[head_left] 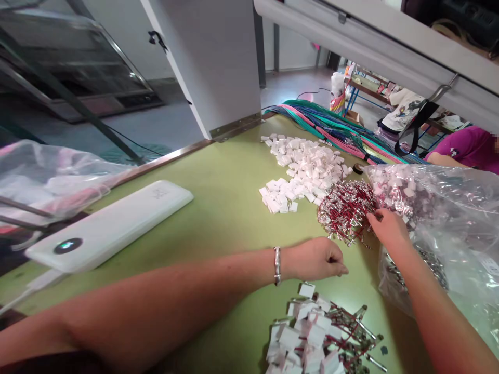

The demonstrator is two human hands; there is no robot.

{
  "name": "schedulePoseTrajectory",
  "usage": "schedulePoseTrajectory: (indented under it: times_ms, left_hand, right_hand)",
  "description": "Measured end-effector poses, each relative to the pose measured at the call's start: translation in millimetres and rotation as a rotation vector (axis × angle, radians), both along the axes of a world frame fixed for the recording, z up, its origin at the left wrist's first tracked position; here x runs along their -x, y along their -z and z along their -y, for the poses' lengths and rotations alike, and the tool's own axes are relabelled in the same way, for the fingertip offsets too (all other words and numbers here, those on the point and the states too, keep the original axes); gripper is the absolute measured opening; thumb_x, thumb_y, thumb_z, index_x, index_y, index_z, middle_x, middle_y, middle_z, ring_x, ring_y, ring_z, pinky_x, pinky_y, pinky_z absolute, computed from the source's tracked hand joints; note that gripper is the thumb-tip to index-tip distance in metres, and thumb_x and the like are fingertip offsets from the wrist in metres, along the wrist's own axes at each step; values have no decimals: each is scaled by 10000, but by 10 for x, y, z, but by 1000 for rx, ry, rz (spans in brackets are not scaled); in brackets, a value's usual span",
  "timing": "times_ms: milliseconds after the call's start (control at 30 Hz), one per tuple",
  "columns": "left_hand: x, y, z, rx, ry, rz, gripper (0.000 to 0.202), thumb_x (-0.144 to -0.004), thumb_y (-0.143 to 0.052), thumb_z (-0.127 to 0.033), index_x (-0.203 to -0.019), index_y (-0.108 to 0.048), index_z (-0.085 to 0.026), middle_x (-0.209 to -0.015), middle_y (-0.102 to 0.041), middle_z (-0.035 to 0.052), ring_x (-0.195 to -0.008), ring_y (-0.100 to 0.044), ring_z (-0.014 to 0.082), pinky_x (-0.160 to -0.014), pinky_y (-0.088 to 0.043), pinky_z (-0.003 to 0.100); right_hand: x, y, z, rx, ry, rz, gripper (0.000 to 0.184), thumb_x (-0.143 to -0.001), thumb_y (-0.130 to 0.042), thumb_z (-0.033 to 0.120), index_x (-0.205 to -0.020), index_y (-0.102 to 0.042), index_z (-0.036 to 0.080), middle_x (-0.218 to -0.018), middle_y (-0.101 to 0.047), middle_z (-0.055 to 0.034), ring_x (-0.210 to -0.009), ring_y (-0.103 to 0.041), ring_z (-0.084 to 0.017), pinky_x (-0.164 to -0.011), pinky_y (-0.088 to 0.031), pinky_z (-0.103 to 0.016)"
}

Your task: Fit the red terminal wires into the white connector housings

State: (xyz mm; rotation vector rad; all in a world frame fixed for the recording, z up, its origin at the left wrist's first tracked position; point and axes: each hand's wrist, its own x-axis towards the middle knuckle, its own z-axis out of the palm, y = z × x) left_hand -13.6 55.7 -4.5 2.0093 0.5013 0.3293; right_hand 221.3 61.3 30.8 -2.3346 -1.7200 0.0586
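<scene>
A heap of short red wires with metal ends lies on the green tabletop. At its right edge is my right hand, thumb and fingers closed together at the wires; what they grip is too small to see. My left hand, with a silver bracelet at the wrist, is curled shut above the table, and its fingers hide whatever it may hold. Just below it lies a pile of white connector pieces joined to red wires with metal ends. Beyond the wires spreads a heap of loose white connector pieces.
Clear plastic bags of parts stand at the right. Long bundled cables run along the back. A white power bank with a cable lies at left. A person in a purple shirt is at the far right. A grey panel rises behind.
</scene>
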Motion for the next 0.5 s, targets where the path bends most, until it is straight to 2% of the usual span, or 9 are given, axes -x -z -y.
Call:
schedulePoseTrajectory:
  times_ms: [133,267,367,500]
  left_hand:
    - [-3,2,-5,0,1,-6,287,-848,-592,-370,-677,-666,-152,-626,-595,0,-550,-474,84,-578,-413,205]
    - [-6,-10,-13,20,8,-31,273,-845,-601,-356,-673,-660,-152,-632,-588,3,-561,-490,90,-581,-414,219]
    - [-4,-20,-18,31,12,-27,270,-841,-607,-350,-664,-652,-151,-639,-586,6,-573,-500,96,-582,-412,229]
    - [0,-39,-17,75,-17,-13,259,-829,-615,-340,-656,-642,-151,-629,-583,1,-570,-495,93,-564,-402,229]
  right_hand:
    - [31,82,-79,28,18,-80,236,-779,-600,381,-697,-666,171,-665,-676,-117,-645,-611,-233,-581,-367,-318]
    - [-50,91,-60,50,28,-266,185,-706,-644,315,-569,-598,201,-545,-634,-46,-538,-572,-182,-535,-376,-293]
    - [-111,74,17,34,35,-451,166,-716,-606,338,-614,-587,207,-532,-624,-2,-422,-509,-133,-461,-383,-273]
    - [-78,5,194,-64,51,-635,210,-735,-575,414,-709,-557,207,-578,-626,12,-349,-455,-108,-381,-381,-265]
